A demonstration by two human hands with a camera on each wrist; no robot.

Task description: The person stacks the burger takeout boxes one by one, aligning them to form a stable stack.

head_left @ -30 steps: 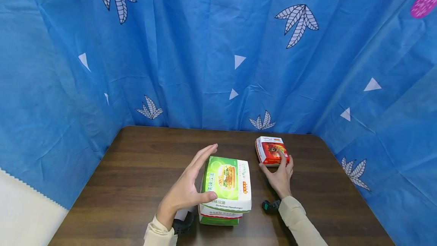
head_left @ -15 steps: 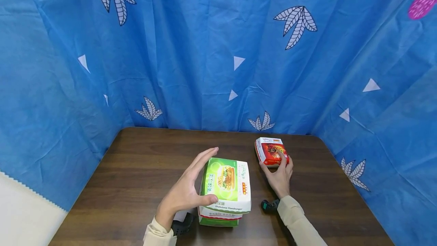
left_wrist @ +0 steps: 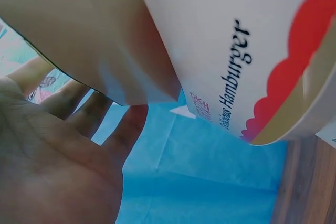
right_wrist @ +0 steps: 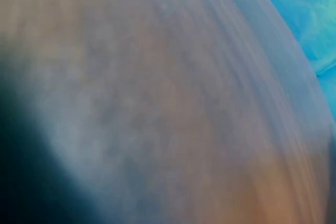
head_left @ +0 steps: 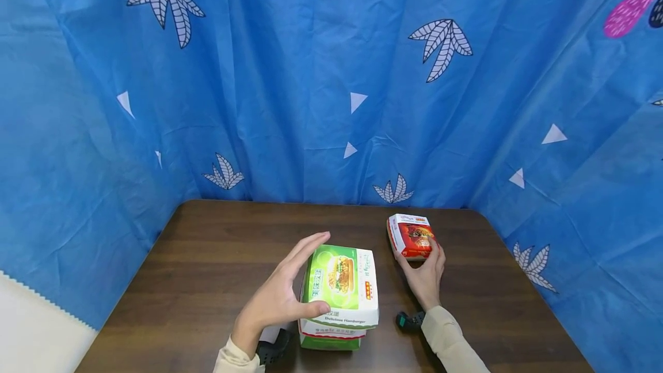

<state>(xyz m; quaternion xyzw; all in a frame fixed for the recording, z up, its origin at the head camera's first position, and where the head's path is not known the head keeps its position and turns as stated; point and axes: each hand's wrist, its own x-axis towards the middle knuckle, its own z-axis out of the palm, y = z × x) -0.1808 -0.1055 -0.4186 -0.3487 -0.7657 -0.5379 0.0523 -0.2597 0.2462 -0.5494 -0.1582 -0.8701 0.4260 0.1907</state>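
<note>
Near the front middle of the table, a green-and-white hamburger box (head_left: 336, 281) tops a stack. Below it show a white box with a red scalloped edge (head_left: 334, 330) and a green lower part (head_left: 331, 343). My left hand (head_left: 274, 298) is at the stack's left side, fingers nearly straight and thumb across the front corner; in the left wrist view its fingertips reach a plain beige box side (left_wrist: 94, 35). At the back right, my right hand (head_left: 425, 278) grips a red-and-white hamburger box (head_left: 414, 235) between thumb and fingers. The right wrist view is mostly blur.
The brown wooden table (head_left: 217, 258) has a blue patterned curtain (head_left: 290, 85) behind it and along its sides. A white surface (head_left: 36, 327) shows at the lower left. Dark wrist devices sit on both wrists, beside the stack and below the red box.
The head view has tilted up slightly, so everything sits a little lower in it. Both hands keep nearly the same places beside the boxes; the right fingers shift slightly on the red box.
</note>
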